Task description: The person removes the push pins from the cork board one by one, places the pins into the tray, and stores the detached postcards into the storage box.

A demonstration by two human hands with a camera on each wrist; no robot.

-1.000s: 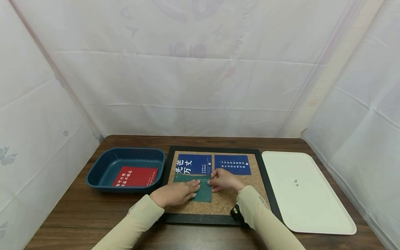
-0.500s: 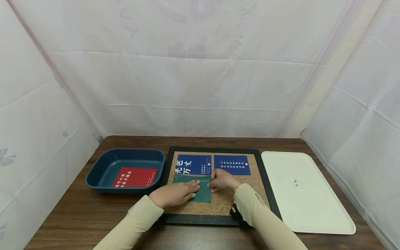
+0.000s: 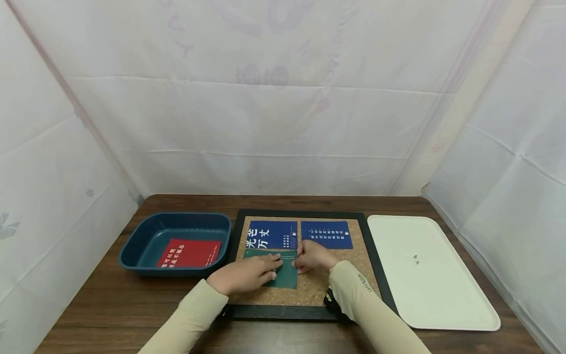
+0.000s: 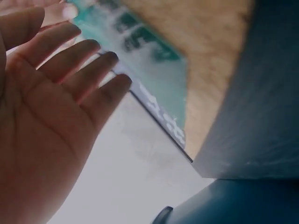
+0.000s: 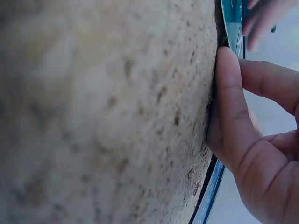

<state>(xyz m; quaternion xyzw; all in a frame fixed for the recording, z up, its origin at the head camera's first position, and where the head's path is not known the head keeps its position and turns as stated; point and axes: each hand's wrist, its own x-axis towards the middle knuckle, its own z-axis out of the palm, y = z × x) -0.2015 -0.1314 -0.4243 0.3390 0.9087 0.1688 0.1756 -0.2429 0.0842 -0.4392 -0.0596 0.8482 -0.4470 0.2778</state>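
Note:
A green card [image 3: 287, 280] with small light writing lies on the cork board [image 3: 309, 295], in its lower left part. My left hand [image 3: 245, 273] rests on this card from the left, fingers reaching over it; the left wrist view shows its palm and nearly straight fingers [image 4: 100, 77]. At the card's right edge, my right hand [image 3: 315, 256] pinches the edge between thumb and fingers, low against the cork in the right wrist view. Just beyond the hands, a blue card [image 3: 276, 233] with large white characters and another blue card [image 3: 325, 232] lie flat on the board.
Left of the board, a dark teal basin [image 3: 146, 221] holds a red card [image 3: 190, 253]. A white tray [image 3: 424, 290] with several tiny items in its middle lies to the right. The board's black frame [image 3: 283, 312] runs near the wooden table's front edge.
The head view has tilted slightly, so everything sits a little lower and further left in it. Both hands stay at the green card in the same places.

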